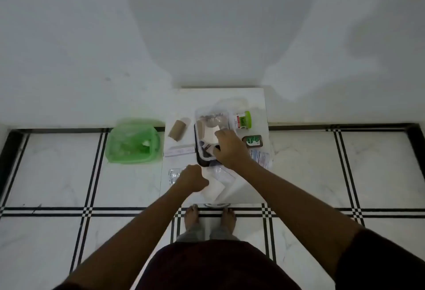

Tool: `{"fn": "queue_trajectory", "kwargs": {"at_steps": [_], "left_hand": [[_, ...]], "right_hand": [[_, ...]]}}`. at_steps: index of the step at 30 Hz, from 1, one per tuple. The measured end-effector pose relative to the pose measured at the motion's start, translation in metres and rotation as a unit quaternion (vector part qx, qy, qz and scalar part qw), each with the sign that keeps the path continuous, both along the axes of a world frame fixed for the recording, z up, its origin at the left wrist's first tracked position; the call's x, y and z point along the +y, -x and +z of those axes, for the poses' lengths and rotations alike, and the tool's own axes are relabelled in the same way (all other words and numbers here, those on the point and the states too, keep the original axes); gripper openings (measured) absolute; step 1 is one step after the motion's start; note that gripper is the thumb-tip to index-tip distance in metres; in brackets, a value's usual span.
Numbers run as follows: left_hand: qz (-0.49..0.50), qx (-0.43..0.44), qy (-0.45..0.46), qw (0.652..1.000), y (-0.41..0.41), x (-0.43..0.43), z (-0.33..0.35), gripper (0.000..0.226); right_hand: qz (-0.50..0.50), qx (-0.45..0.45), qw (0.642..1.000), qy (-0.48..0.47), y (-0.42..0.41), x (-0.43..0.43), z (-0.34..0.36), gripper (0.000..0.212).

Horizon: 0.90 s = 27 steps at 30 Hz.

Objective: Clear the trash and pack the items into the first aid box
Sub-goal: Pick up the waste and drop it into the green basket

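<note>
Two hands work: the right hand (227,146) presses items flat in the first aid box (212,138); the left hand (192,178), clenched, should steady it.

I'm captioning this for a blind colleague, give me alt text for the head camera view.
A right hand reaches into a clear first aid box on a small white table; the left hand is closed near loose packets, a green bin beside.

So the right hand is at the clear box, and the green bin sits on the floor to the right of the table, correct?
Not quite. The head view shows the green bin on the floor to the left of the table, not the right. The right hand is at the clear box, as you said.
</note>
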<state>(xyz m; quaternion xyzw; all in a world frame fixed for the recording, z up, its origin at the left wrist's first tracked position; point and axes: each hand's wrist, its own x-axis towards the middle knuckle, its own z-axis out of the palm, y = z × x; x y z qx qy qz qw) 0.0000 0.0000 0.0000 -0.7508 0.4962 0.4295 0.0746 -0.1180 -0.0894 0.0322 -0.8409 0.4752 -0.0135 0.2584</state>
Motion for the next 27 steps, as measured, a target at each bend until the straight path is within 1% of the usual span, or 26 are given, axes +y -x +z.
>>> {"fn": "queue_trajectory", "kwargs": {"at_steps": [1,3,6,8,9,10,13,16,18,20,21,22,23,25,27], "left_hand": [[0.000,0.005,-0.018,1.000,0.007,0.005,-0.008,0.039],[0.026,0.024,-0.013,0.999,0.019,0.016,-0.027,0.047],[0.070,0.001,0.036,0.997,0.038,0.026,-0.052,0.055],[0.108,-0.019,0.060,0.992,0.043,0.024,-0.064,0.063],[0.122,-0.024,0.062,0.990,0.045,0.022,-0.067,0.061],[0.128,-0.027,0.059,0.990,0.047,0.021,-0.070,0.054],[0.139,-0.016,0.026,0.990,0.042,0.017,-0.063,0.028],[0.152,0.055,-0.020,0.987,0.024,0.017,-0.044,0.017],[0.165,0.103,-0.048,0.980,0.003,0.020,-0.020,0.019],[0.219,0.121,-0.049,0.967,-0.024,0.024,0.013,0.032],[0.271,0.130,-0.029,0.953,-0.037,0.027,0.029,0.036],[0.334,0.143,0.001,0.932,-0.050,0.030,0.045,0.032],[0.397,0.157,0.031,0.904,-0.061,0.032,0.058,0.022],[0.497,0.192,0.083,0.842,-0.081,0.032,0.074,0.012],[0.574,0.241,0.132,0.772,-0.098,0.030,0.083,0.007]], "right_hand": [[0.024,0.031,0.999,-0.003,-0.007,-0.007,-0.004,0.029],[0.059,0.071,0.995,0.023,-0.018,-0.019,-0.014,0.030],[0.100,0.150,0.982,0.063,-0.030,-0.029,-0.041,0.038],[0.130,0.204,0.966,0.097,-0.032,-0.031,-0.057,0.037],[0.139,0.214,0.960,0.113,-0.032,-0.032,-0.063,0.033],[0.142,0.219,0.957,0.123,-0.034,-0.034,-0.066,0.030],[0.125,0.201,0.962,0.133,-0.034,-0.037,-0.065,0.022],[0.051,0.157,0.976,0.140,-0.030,-0.034,-0.046,0.019],[-0.009,0.116,0.979,0.167,-0.027,-0.031,-0.026,0.015],[-0.061,0.056,0.976,0.199,-0.025,-0.026,-0.002,0.013],[-0.078,0.024,0.972,0.219,-0.026,-0.023,0.010,0.013],[-0.084,-0.014,0.968,0.238,-0.028,-0.018,0.022,0.013],[-0.076,-0.056,0.963,0.251,-0.031,-0.012,0.032,0.013],[-0.032,-0.132,0.960,0.247,-0.041,0.003,0.045,0.018],[0.025,-0.182,0.962,0.204,-0.057,0.016,0.052,0.026]]}}
